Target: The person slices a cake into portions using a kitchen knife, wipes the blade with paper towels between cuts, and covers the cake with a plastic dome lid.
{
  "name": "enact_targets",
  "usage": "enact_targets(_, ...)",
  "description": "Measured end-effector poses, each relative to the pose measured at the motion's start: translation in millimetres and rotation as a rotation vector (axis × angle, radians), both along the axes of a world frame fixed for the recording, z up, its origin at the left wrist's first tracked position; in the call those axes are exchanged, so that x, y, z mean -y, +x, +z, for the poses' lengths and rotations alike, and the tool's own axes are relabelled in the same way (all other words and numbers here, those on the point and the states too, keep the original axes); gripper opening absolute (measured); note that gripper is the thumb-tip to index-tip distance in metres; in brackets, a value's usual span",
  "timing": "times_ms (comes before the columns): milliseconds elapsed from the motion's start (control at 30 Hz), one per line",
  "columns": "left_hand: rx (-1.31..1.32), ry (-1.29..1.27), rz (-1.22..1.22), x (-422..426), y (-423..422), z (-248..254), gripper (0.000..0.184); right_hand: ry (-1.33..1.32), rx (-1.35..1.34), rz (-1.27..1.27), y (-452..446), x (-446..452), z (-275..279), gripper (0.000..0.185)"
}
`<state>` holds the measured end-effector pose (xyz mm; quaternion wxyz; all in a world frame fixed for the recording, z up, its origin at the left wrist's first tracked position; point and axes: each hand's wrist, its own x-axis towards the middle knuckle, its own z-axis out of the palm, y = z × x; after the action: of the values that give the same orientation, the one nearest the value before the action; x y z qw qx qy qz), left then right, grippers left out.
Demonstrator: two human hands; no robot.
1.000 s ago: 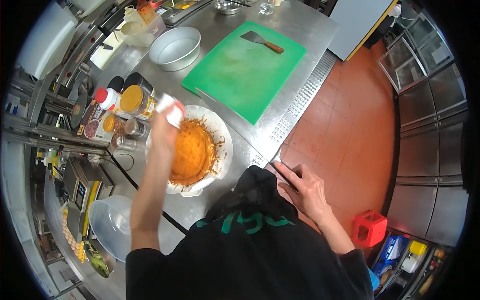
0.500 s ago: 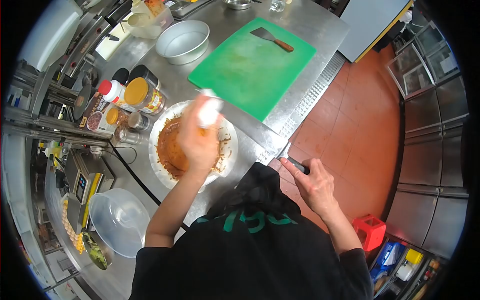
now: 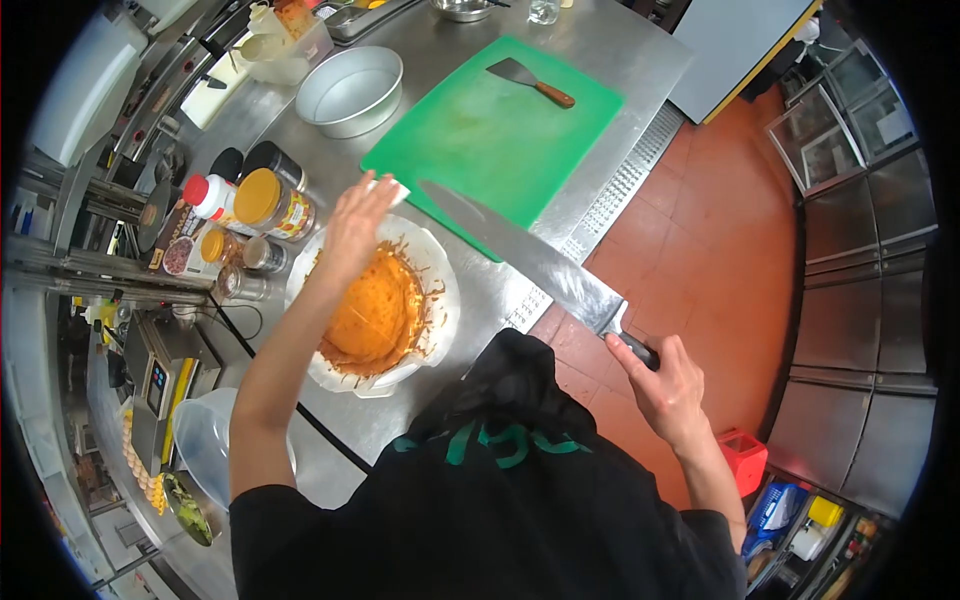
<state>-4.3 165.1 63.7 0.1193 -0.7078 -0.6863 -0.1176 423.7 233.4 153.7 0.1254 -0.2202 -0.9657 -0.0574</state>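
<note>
My right hand [image 3: 668, 392] is wrapped round the black handle of a large kitchen knife [image 3: 545, 262]. The broad blade points up and left, its tip over the near edge of a green cutting board [image 3: 470, 150]. My left hand [image 3: 355, 228] pinches a white paper or cloth [image 3: 401, 193] at its fingertips, close to the blade's tip. Below that hand, a round orange-brown cake [image 3: 372, 325] sits in crumpled white baking paper [image 3: 440, 262]. A thin line crosses the cake's top. My left forearm covers part of its left side.
On the board lies a scraper with a wooden handle [image 3: 555, 95]. A round metal pan [image 3: 350, 92] stands behind. Jars, including one with a yellow lid [image 3: 258, 197], line the left. A clear plastic bowl [image 3: 205, 440], a scale [image 3: 158, 385] and a black cable [image 3: 330, 437] are nearer.
The knife has swung up, its blade now in full view over the counter. My left hand has moved left with the white paper or cloth, uncovering more of the cake.
</note>
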Motion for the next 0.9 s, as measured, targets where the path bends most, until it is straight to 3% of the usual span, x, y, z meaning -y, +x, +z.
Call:
enact_targets(67, 0.249, 0.182, 0.156, -10.1, -4.6, 2.5, 0.053, -0.024, -0.077, -0.035, 0.0, -1.9, 1.4, 0.064)
enact_targets(167, 0.427, 0.255, 0.190, -47.9, 7.6, 7.4, 0.046, -0.058, -0.153, -0.068, -3.7, -9.8, 0.0, 0.064)
enact_targets(300, 0.374, 0.366, 0.136, -82.0, 15.8, 18.5, 0.039, -0.064, -0.122, -0.075, -3.6, -14.4, -4.3, 0.065)
enact_targets(367, 0.344, 0.602, 0.215, -89.4, 17.4, 28.6, 0.036, -0.076, -0.103, -0.115, -1.3, -18.1, -5.6, 0.066)
enact_targets(400, 0.347, 0.595, 0.206, -89.5, 25.5, 38.1, 0.036, -0.059, -0.068, -0.136, 0.2, -22.2, -6.6, 0.067)
enact_targets(467, 0.084, 0.600, 0.032, -78.3, 60.4, 52.9, 0.035, -0.054, -0.035, -0.171, -0.1, -26.7, -8.8, 0.067)
enact_targets(633, 0.041, 0.382, -0.328, -75.9, 119.8, 42.8, 0.036, -0.003, -0.006, -0.090, -6.2, -40.5, 3.1, 0.066)
enact_targets(767, 0.096, 0.363, -0.364, -87.7, 104.9, 29.9, 0.037, 0.040, 0.058, -0.062, -0.2, -53.9, 6.5, 0.065)
enact_targets(900, 0.029, 0.200, -0.209, -119.8, 55.6, -7.3, 0.043, 0.002, 0.103, -0.081, 5.6, -62.5, 2.5, 0.064)
